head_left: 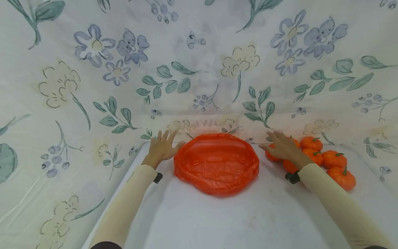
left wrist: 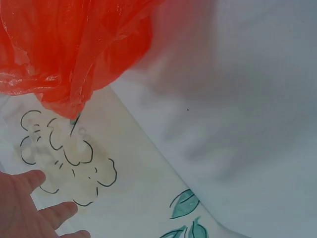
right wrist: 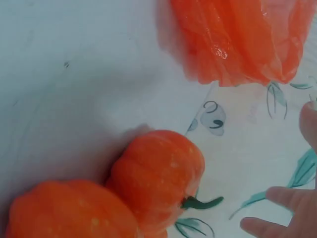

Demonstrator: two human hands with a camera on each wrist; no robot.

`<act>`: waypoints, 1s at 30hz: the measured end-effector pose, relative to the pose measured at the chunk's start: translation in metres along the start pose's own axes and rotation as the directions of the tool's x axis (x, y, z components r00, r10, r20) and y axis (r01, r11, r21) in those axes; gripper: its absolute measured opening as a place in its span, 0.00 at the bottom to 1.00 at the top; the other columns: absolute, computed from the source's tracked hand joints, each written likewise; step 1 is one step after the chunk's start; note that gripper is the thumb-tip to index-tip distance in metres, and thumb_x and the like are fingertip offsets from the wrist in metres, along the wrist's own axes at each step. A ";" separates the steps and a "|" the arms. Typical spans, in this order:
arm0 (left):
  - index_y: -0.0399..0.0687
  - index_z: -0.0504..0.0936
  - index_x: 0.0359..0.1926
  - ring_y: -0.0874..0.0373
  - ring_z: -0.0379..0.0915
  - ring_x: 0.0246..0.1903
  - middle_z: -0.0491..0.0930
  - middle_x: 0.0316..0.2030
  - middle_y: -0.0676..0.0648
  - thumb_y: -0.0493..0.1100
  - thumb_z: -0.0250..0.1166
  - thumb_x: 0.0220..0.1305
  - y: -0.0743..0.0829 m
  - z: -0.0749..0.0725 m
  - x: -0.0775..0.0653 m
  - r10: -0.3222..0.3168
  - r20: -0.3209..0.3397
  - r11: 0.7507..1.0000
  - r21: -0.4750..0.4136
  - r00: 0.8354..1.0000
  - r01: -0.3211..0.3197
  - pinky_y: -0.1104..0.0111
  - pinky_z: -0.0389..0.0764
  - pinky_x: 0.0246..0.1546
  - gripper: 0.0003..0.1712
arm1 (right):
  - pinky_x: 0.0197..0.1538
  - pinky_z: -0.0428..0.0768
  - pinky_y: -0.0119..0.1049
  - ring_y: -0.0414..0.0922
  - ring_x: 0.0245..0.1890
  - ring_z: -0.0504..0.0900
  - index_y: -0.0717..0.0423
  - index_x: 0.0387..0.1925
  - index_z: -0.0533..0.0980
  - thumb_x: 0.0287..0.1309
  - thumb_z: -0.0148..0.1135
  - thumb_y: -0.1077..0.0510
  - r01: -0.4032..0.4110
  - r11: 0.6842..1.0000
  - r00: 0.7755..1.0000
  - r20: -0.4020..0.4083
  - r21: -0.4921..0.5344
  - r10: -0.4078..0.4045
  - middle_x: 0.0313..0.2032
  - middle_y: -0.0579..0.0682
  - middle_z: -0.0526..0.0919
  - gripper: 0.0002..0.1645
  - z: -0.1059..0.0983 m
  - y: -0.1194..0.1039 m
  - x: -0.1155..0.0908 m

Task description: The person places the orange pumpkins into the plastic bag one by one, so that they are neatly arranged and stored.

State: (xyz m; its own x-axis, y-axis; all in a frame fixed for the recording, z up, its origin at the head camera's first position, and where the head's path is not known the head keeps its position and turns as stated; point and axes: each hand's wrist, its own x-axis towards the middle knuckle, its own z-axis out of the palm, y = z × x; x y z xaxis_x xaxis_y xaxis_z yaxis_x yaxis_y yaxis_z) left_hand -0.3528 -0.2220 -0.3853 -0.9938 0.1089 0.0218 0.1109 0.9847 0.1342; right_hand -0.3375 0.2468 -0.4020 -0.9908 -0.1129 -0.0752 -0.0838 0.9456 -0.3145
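An orange-red plastic bag (head_left: 217,188) stands on the white table with its mouth spread wide toward the head camera. My left hand (head_left: 160,148) is just left of the bag, fingers spread and holding nothing; its thumb comes close to the rim, and I cannot tell whether they touch. Over several small orange pumpkins (head_left: 334,159) with green stems, to the right of the bag, hovers my right hand (head_left: 283,148). Its fingers are extended with nothing in them, and it hides part of the pumpkins. In the right wrist view, one pumpkin (right wrist: 158,173) lies below the fingers.
The white table (head_left: 224,221) reaches up to a floral sheet (head_left: 199,90) hanging behind and at the sides. A dark wrist strap piece (head_left: 292,177) sits under the right wrist, another (head_left: 158,178) at the left.
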 end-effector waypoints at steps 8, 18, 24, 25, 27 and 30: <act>0.58 0.44 0.80 0.31 0.28 0.77 0.37 0.80 0.38 0.78 0.39 0.65 -0.001 0.003 -0.007 0.001 0.010 1.000 -0.014 1.000 -0.001 0.33 0.32 0.72 0.51 | 0.70 0.48 0.75 0.71 0.75 0.46 0.58 0.78 0.49 0.59 0.47 0.20 -0.001 0.998 0.999 -0.034 -0.059 -0.001 0.76 0.69 0.47 0.62 -0.006 0.005 -0.009; 0.56 0.47 0.80 0.30 0.30 0.77 0.41 0.80 0.38 0.75 0.43 0.67 -0.002 0.007 -0.018 0.053 -0.002 0.998 -0.029 0.999 -0.053 0.32 0.37 0.73 0.50 | 0.68 0.53 0.76 0.71 0.73 0.49 0.59 0.78 0.48 0.61 0.49 0.22 -0.003 1.000 0.999 -0.032 0.020 0.004 0.76 0.69 0.48 0.61 -0.015 0.014 -0.026; 0.58 0.49 0.80 0.31 0.32 0.77 0.44 0.79 0.39 0.74 0.46 0.68 -0.001 0.011 -0.026 0.071 -0.029 0.997 -0.010 0.997 -0.071 0.32 0.41 0.72 0.48 | 0.67 0.50 0.78 0.74 0.73 0.46 0.59 0.78 0.46 0.60 0.46 0.20 -0.018 1.000 1.000 -0.022 0.015 0.018 0.76 0.71 0.46 0.63 -0.022 0.019 -0.036; 0.59 0.49 0.80 0.30 0.33 0.77 0.44 0.79 0.38 0.73 0.46 0.68 -0.001 0.012 -0.027 0.077 -0.033 0.997 -0.004 0.996 -0.077 0.31 0.42 0.72 0.47 | 0.67 0.51 0.78 0.74 0.72 0.46 0.60 0.78 0.47 0.60 0.46 0.20 -0.011 1.000 1.000 -0.023 0.011 0.011 0.75 0.72 0.46 0.62 -0.022 0.019 -0.038; 0.62 0.50 0.79 0.30 0.33 0.77 0.45 0.79 0.38 0.73 0.47 0.68 -0.001 0.013 -0.030 0.093 -0.039 0.996 -0.007 0.995 -0.093 0.30 0.46 0.70 0.46 | 0.67 0.51 0.78 0.75 0.72 0.47 0.62 0.77 0.48 0.60 0.45 0.20 -0.005 1.000 1.000 -0.021 0.002 0.005 0.75 0.73 0.46 0.63 -0.022 0.022 -0.044; 0.65 0.53 0.78 0.28 0.35 0.76 0.47 0.79 0.37 0.73 0.48 0.68 -0.003 0.015 -0.036 0.121 -0.048 0.992 -0.016 0.992 -0.121 0.29 0.51 0.68 0.44 | 0.66 0.52 0.78 0.76 0.71 0.49 0.63 0.77 0.48 0.60 0.45 0.20 0.003 1.000 1.000 -0.029 0.002 -0.003 0.74 0.75 0.47 0.63 -0.021 0.026 -0.054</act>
State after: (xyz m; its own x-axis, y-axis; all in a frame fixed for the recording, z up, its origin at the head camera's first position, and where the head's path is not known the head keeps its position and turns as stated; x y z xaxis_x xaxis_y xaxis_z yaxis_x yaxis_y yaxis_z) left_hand -0.3179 -0.2264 -0.4011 -0.9717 0.2202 0.0853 0.2308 0.9619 0.1464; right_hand -0.2887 0.2838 -0.3860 -0.9932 -0.1067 -0.0473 -0.0864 0.9447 -0.3164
